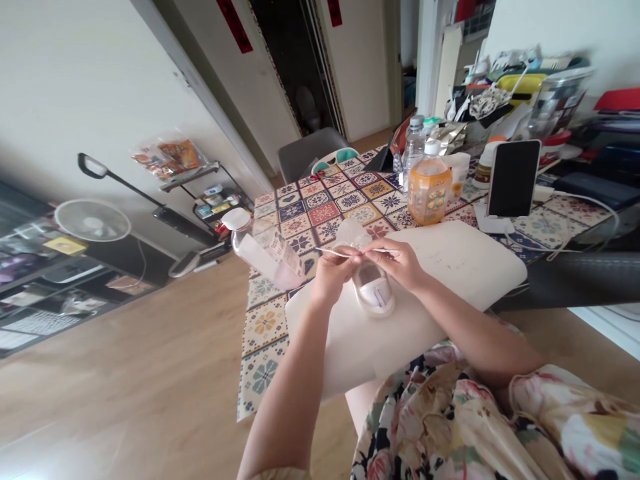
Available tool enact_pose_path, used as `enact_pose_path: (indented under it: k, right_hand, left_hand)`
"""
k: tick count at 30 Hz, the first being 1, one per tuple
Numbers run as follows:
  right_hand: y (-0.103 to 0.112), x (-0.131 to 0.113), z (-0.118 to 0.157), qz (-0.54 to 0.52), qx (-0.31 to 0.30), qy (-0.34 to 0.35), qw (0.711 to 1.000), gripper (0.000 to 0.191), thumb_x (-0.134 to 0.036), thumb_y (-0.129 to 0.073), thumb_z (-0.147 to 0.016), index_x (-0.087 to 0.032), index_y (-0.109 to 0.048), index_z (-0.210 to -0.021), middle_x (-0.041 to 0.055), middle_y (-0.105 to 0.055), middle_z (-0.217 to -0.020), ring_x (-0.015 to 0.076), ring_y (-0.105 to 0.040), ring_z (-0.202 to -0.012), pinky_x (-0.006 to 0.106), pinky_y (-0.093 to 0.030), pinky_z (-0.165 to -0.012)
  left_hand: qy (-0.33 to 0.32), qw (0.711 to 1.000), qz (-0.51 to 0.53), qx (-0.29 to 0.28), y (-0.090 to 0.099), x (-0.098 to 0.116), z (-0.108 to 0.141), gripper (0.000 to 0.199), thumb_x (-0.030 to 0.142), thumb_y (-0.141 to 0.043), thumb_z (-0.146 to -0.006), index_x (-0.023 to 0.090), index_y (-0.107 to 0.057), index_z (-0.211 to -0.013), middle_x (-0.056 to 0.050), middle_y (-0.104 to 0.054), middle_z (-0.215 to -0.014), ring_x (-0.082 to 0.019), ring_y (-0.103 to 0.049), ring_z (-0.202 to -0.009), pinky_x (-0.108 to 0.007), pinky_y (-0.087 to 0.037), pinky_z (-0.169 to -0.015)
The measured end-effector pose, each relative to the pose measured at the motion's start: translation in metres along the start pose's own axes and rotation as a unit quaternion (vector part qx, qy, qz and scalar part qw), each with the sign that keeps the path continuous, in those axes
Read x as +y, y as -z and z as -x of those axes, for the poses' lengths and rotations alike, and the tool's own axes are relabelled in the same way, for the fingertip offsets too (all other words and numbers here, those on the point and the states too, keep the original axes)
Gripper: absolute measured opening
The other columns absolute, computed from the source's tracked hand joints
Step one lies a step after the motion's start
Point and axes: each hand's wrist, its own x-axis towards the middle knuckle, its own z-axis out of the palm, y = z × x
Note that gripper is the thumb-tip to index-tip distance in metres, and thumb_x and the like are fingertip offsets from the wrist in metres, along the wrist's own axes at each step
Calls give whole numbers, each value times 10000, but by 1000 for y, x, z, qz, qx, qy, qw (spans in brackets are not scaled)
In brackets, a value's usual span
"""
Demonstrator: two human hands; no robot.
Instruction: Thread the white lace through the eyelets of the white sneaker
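A small pale shoe (375,308) sits on the white mat (420,333), its open heel end towards me. Inside it a white insole with dark marks shows. Just above the shoe my left hand (338,268) and my right hand (395,261) meet, fingers closed in a pinch. Between them they grip a white shoelace (327,251), whose ends stick out to the left and right. The shoe's pale, translucent-looking front part (353,232) rises beyond my fingers, which hide the middle of the lace.
Left of my hands, a clear bottle with a white cap (270,257) stands on the patterned tablecloth (265,323). An orange bottle (429,193), a clear plastic bottle (414,147) and a phone on a stand (514,179) are at the right. Clutter (500,100) fills the back right.
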Motion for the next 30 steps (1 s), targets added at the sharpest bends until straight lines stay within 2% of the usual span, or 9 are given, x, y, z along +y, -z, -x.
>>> enact_pose_path:
  k: [5, 9, 11, 12, 15, 18, 22, 26, 30]
  right_hand:
    - [1, 4, -1, -61, 77, -43, 994, 196, -408, -681, -831, -213, -671, -848, -11, -663, -658, 126, -626, -579, 245, -499, -563]
    - [0, 9, -4, -70, 70, -85, 991, 346, -356, -760, -759, -247, -579, -1034, -71, -583, -561, 111, -541, -498, 226, -421, -507]
    - [0, 10, -3, -67, 57, -73, 993, 452, -314, -757, -764, -274, -520, -1147, -75, -586, -589, 113, -519, -508, 230, -400, -512]
    - [1, 9, -2, -59, 47, -61, 995, 421, -302, -735, -783, -276, -522, -1145, -64, -597, -619, 115, -516, -526, 233, -395, -519]
    - [4, 7, 0, -16, 9, -12, 1000, 91, -275, -646, -830, -241, -597, -899, -12, -608, -707, 138, -540, -631, 258, -416, -575]
    - [7, 4, -1, 44, -9, 60, 997, 142, -231, -596, -829, -222, -591, -687, 24, -592, -761, 179, -567, -762, 321, -469, -706]
    - [6, 4, -3, 120, -40, 118, 985, 81, -261, -633, -824, -238, -687, -769, 59, -600, -908, 218, -582, -908, 398, -475, -866]
    - [2, 5, -3, 120, -69, 106, 985, 116, -360, -700, -810, -246, -719, -819, 67, -609, -967, 231, -581, -975, 429, -449, -946]
    - [4, 5, -4, 47, -54, 29, 997, 159, -369, -717, -792, -242, -700, -699, 48, -624, -941, 221, -578, -988, 431, -426, -977]
  left_hand:
    - [11, 997, -71, -36, 2, 3, 2, 319, 333, -908, -493, 144, -694, -635, 33, -551, -511, -36, -392, -427, -195, -279, -425]
    - [-21, 996, -81, -28, 6, 2, 3, 248, 327, -875, -565, 169, -742, -703, -1, -617, -607, -83, -499, -525, -225, -372, -503]
    - [-40, 995, -91, -21, 8, 1, 2, 217, 330, -845, -612, 185, -767, -753, -19, -646, -659, -115, -545, -595, -245, -405, -551]
    - [-50, 993, -106, -18, 8, 1, 2, 198, 325, -828, -635, 191, -774, -769, -28, -657, -687, -130, -564, -635, -254, -417, -575]
    - [-82, 980, -179, 3, 8, 3, 2, 110, 281, -782, -681, 191, -770, -742, -40, -666, -737, -153, -586, -720, -258, -431, -623]
    - [-77, 974, -212, 32, 7, 6, 3, 82, 261, -738, -714, 179, -732, -712, -21, -643, -688, -135, -556, -670, -238, -408, -589]
    - [-38, 987, -151, 35, 5, 8, 3, 142, 288, -750, -697, 165, -678, -688, 21, -589, -571, -89, -479, -525, -215, -357, -513]
    - [-31, 998, -61, 18, 3, 5, 4, 269, 337, -838, -590, 158, -642, -634, 18, -608, -544, -92, -510, -491, -221, -382, -494]
    - [-26, 998, -39, 35, 8, 2, -1, 301, 315, -870, -551, 148, -632, -629, 4, -657, -592, -101, -578, -543, -232, -450, -563]
